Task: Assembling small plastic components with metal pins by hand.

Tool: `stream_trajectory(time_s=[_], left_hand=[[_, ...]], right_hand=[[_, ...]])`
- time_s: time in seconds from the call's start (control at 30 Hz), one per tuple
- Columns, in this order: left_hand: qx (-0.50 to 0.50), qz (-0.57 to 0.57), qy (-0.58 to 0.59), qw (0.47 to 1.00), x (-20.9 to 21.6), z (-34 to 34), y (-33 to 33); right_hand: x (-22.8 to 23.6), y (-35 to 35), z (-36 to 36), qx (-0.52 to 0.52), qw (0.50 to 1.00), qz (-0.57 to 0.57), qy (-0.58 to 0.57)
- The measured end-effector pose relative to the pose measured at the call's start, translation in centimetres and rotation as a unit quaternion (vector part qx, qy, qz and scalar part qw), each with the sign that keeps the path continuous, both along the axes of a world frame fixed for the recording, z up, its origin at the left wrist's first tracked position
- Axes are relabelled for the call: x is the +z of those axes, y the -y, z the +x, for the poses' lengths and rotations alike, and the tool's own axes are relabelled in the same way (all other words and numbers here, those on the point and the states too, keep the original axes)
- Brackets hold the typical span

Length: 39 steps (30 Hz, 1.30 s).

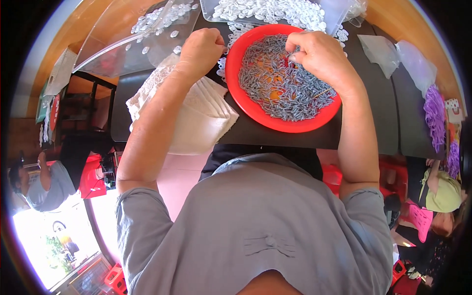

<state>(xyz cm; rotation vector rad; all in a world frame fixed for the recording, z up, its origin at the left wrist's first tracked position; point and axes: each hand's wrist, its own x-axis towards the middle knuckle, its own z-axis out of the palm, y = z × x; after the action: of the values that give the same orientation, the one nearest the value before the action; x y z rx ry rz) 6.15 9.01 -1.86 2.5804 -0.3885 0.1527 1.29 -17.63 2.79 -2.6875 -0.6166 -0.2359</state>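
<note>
Across the dark tabletop (373, 98), reaches forward with both bare forearms, spreading the elbows wide at either side of a grey shirt (270, 211). Holds the left hand (202, 46) raised just left of a red basin (295, 127), at its far part, with the back of the hand turned up and the fingers curled in toward the right. Slants the left forearm from near left to far right, passing above a folded white cloth (196, 118). Hides most of the left fingers behind the knuckles; cannot tell whether pinched on anything. Brings the right forearm up from the near right and bends at the wrist, carrying the right hand (317, 56) leftward over the far right part of the basin. Draws the right thumb and curled index finger close together above the many small grey pieces (305, 108) inside the basin; cannot tell whether clasping one. Spaces the two hands well apart, with the basin's far left rim between. Has a thin tan stick (322, 92) lying on the grey pieces at the right. Has beyond, at the far side, a clear bin (209, 14) heaped with white pieces (275, 11), and at far left a clear plastic sheet (123, 61).
</note>
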Motion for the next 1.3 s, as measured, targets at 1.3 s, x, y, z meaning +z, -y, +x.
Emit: stream_trajectory(time_s=[1.3], left_hand=[[-0.083,-0.582,-0.258,0.767,4.0,-4.3,5.0]], right_hand=[[1.3,-1.4,-0.5,0.097,0.841,0.509,-0.154]])
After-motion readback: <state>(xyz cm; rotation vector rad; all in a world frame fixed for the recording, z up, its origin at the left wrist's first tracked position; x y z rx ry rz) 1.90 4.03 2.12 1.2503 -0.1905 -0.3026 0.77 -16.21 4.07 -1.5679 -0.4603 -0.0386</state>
